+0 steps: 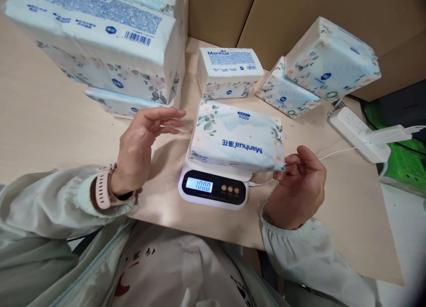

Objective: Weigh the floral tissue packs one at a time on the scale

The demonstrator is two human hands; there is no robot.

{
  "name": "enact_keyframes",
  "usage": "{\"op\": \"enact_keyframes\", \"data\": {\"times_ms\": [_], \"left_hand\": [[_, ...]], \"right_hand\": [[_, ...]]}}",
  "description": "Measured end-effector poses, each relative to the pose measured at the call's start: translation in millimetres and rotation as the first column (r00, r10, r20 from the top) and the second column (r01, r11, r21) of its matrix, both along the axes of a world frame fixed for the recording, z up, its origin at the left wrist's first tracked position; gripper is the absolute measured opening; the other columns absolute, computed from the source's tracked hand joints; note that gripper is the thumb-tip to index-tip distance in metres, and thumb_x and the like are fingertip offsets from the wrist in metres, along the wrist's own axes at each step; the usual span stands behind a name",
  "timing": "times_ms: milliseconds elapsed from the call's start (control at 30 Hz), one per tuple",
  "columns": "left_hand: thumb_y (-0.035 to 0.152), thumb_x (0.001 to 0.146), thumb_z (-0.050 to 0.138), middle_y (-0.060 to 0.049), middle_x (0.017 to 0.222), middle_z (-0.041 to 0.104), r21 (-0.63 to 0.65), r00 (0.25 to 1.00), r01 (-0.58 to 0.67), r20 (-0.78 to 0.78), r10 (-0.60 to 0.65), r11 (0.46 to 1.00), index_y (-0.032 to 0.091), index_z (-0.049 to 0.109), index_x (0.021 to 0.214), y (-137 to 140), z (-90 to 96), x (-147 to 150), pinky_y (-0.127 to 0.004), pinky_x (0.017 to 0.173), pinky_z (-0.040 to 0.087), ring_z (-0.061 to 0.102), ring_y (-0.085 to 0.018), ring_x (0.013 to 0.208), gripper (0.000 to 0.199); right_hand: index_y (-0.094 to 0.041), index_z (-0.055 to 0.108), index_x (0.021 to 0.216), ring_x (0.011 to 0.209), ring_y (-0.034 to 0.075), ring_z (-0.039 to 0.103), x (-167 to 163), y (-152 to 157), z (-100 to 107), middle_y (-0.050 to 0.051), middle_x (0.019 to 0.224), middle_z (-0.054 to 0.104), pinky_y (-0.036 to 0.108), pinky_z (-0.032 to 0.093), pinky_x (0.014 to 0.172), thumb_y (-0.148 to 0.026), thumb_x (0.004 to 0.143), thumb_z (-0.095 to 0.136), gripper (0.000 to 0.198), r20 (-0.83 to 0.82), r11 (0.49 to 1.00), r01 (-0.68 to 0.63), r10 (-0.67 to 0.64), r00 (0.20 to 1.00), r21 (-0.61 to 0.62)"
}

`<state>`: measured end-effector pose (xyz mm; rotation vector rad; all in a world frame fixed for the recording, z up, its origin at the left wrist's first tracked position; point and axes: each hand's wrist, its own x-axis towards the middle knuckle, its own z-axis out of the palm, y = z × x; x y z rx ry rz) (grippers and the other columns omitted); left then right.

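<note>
A pack of tissues (238, 136), white and pale blue with flowers and "Manhua" printing, lies flat on a small white digital scale (213, 202). The scale's lit display (199, 185) appears to read 100.0. To the left of the pack, my left hand (136, 147) is open, its fingers stretched toward the pack but apart from it. My right hand (297, 189) is at the pack's near right corner, fingers loosely bent and parted, not wrapped round it. Whether its fingertips touch that corner I cannot tell.
Stacked tissue packs (109, 54) stand at the back left, with another pack (229, 72) behind the scale. Two more, one leaning on the other (333, 61), are at the back right. A white power strip (359, 134) with cables lies right. Brown cardboard (299, 14) borders the wooden table (346, 222).
</note>
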<state>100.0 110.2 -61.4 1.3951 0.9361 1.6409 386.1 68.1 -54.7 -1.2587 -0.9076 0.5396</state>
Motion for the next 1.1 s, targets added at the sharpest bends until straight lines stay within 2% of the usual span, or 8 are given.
{"op": "enact_keyframes", "data": {"times_ms": [133,333,533,967,1100], "left_hand": [[0.067,0.099,0.065,-0.009,0.122,0.085,-0.001,1.0,0.007,0.009,-0.007,1.0,0.03,0.085,0.116,2.5,-2.4,-0.8,-0.045,0.087,0.069,0.083,-0.03,0.102,0.045],[0.068,0.098,0.068,-0.012,0.122,0.085,-0.031,1.0,0.031,0.003,-0.031,0.999,0.028,0.085,0.116,6.5,-7.4,-3.9,-0.045,0.091,0.069,0.082,-0.03,0.103,0.048],[0.061,0.103,0.061,-0.009,0.124,0.085,0.028,0.999,0.025,-0.041,-0.023,0.999,0.031,0.085,0.12,3.3,-7.3,-2.6,-0.045,0.091,0.068,0.082,-0.03,0.106,0.042],[0.045,0.107,0.059,-0.008,0.131,0.083,0.056,0.996,0.064,-0.062,-0.06,0.996,0.026,0.084,0.126,-1.8,-3.8,-2.1,-0.038,0.096,0.067,0.081,-0.024,0.112,0.037],[0.037,0.107,0.062,-0.006,0.136,0.081,0.152,0.989,0.108,-0.112,-0.092,0.982,0.027,0.082,0.132,-2.5,-5.2,-3.0,-0.038,0.097,0.067,0.079,-0.023,0.117,0.034]], "right_hand": [[-0.03,0.078,0.109,0.059,0.016,0.045,0.2,0.6,1.0,0.002,0.09,0.066,0.033,0.037,0.055,-0.059,0.098,0.062,0.034,0.007,1.0,-0.011,0.011,1.0,0.026],[-0.032,0.082,0.107,0.058,0.015,0.045,-0.7,0.6,0.9,0.001,0.088,0.069,0.032,0.035,0.055,-0.055,0.096,0.067,0.03,-0.052,0.998,-0.011,0.015,0.999,0.067],[-0.032,0.081,0.108,0.058,0.015,0.046,-1.0,0.8,0.3,0.002,0.089,0.068,0.032,0.036,0.054,-0.054,0.097,0.064,0.03,-0.03,0.997,-0.015,0.017,0.999,0.073],[-0.03,0.084,0.11,0.057,0.014,0.046,4.8,4.6,-6.0,0.002,0.087,0.07,0.032,0.034,0.054,-0.05,0.097,0.069,0.028,-0.042,0.992,-0.049,0.054,0.998,0.119],[-0.029,0.083,0.112,0.059,0.013,0.047,3.8,3.7,-5.9,0.001,0.088,0.071,0.031,0.036,0.055,-0.048,0.099,0.068,0.027,-0.028,0.99,-0.063,0.067,0.997,0.125]]}}
